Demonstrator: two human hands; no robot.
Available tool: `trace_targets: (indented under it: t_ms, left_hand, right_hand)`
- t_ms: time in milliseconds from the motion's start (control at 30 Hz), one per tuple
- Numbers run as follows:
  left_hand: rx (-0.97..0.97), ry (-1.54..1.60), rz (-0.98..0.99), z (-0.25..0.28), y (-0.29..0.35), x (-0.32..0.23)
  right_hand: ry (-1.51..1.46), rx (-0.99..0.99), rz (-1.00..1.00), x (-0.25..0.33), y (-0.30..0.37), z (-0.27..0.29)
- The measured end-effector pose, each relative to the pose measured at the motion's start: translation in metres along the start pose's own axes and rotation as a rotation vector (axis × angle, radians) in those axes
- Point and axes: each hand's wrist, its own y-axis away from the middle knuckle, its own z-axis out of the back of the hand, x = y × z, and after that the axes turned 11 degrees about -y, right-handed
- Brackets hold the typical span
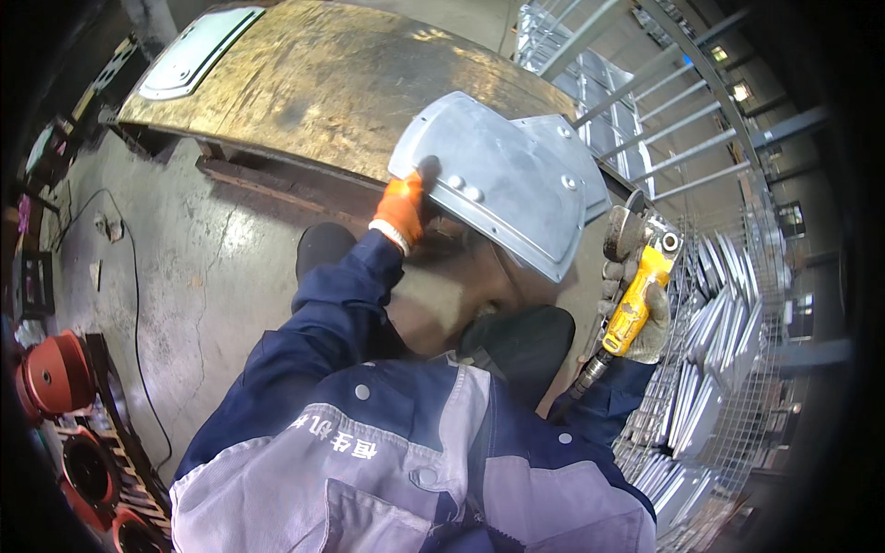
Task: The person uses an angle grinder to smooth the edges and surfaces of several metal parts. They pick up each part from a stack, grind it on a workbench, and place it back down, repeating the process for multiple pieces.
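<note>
My left hand (401,210), in an orange glove, is closed on the near left edge of a grey metal panel (498,175) with rounded bosses and small holes. The panel is tilted and overlaps the table's right end; a second similar plate (562,152) shows partly beneath it. In a dirty grey glove, my right hand (653,323) is wrapped round a yellow angle grinder (636,304), held to the right of the panel. The grinder's disc (631,217) points away from me, and a dark hose or cord runs from its rear end.
A worn wooden-topped table (304,83) stands ahead, with a pale panel (198,51) at its far left. To the right, a wire cage (710,369) holds several stacked metal plates beside grey railings (682,120). Red round parts (57,369) and a black cable (136,304) lie left.
</note>
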Motion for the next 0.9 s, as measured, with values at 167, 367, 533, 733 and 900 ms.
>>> trace_targets:
  t_ms: [167, 367, 533, 733, 900]
  left_hand:
    - [0.047, -0.215, -0.229, -0.044, -0.009, -0.026]
    - [0.077, -0.96, -0.905, -0.094, 0.045, -0.1]
    - [-0.076, -1.818, -2.21, -0.145, 0.09, -0.198]
    - [0.395, -1.519, -1.025, -0.19, 0.081, -0.242]
    - [0.632, -2.016, -0.959, -0.21, 0.013, -0.218]
  right_hand:
    - [0.062, 0.078, 0.069, 0.024, 0.045, 0.009]
    - [0.096, 0.185, 0.088, 0.044, 0.078, -0.006]
    - [0.125, 0.243, 0.061, 0.047, 0.082, -0.008]
    - [0.051, 0.119, 0.013, 0.035, 0.081, 0.007]
    - [0.03, -0.004, 0.076, 0.021, 0.069, 0.028]
